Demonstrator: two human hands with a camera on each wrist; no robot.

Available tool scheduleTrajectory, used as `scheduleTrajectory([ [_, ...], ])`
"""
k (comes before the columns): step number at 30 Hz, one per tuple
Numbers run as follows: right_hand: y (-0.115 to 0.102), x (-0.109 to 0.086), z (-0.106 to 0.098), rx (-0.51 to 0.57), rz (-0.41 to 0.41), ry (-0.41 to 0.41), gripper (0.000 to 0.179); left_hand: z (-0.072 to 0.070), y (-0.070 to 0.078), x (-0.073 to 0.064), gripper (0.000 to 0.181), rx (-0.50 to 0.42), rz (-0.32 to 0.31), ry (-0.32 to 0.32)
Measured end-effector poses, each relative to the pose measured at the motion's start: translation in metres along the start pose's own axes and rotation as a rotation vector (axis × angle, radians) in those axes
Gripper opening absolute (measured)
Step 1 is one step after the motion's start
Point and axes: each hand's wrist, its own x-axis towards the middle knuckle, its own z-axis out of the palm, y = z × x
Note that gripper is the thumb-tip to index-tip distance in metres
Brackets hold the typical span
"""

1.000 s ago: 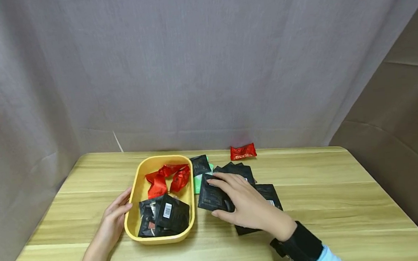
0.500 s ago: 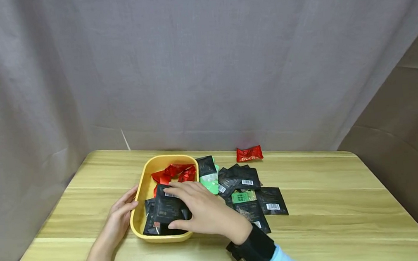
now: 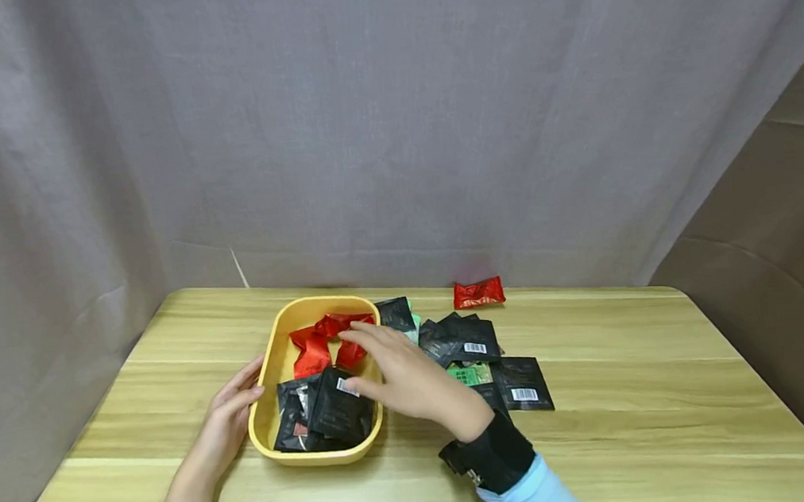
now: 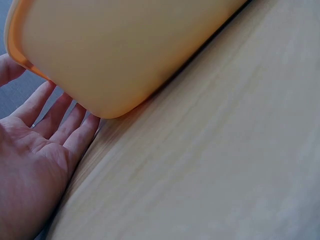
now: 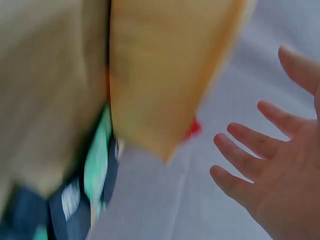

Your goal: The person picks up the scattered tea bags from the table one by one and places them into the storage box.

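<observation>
A yellow bin (image 3: 264, 446) stands on the wooden table. My left hand (image 3: 224, 414) rests at its left side; in the left wrist view the fairly straight fingers (image 4: 60, 112) touch the outer wall and the thumb is near the rim. Inside the bin, black square packets (image 3: 345, 415) lie in the near half and red foil-wrapped pieces (image 3: 310, 351) in the far half. Over the bin's right rim my right hand (image 3: 405, 370) hovers with spread fingers and holds nothing. In the right wrist view that hand (image 5: 275, 155) is apart from the bin.
Right of the bin lie several overlapping black packets (image 3: 477, 338), with green ones (image 3: 470, 375) partly covered. A single black packet (image 3: 524, 384) lies at the right of this group. One red wrapped piece (image 3: 478, 293) is near the table's back edge. A grey cloth (image 3: 391, 124) hangs behind.
My right hand gripped a black packet on the table, carried it left into the bin and let it go there. It has since lifted slightly rightward. The left hand stayed at the bin.
</observation>
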Motion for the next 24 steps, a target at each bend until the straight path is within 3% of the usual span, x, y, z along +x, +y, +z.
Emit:
scheduleTrajectory([
  [6,0.040,0.003,-0.030,0.022,0.123,0.083,0.057,-0.003,0.001,-0.001,0.055,-0.005,0.017,-0.006],
  [13,0.088,0.006,-0.048,0.005,0.167,0.100,0.045,-0.003,0.003,-0.002,0.056,-0.005,0.013,0.001],
  [16,0.112,0.006,-0.050,-0.067,0.189,0.122,0.043,0.000,0.002,-0.001,0.057,-0.009,0.006,-0.006],
  [21,0.150,0.003,-0.046,-0.300,0.181,0.142,0.042,0.002,0.001,0.001,0.057,-0.010,-0.004,-0.015],
  [24,0.165,-0.001,-0.043,-0.400,0.225,0.132,0.045,0.001,0.001,0.000,0.056,-0.004,-0.015,-0.004],
])
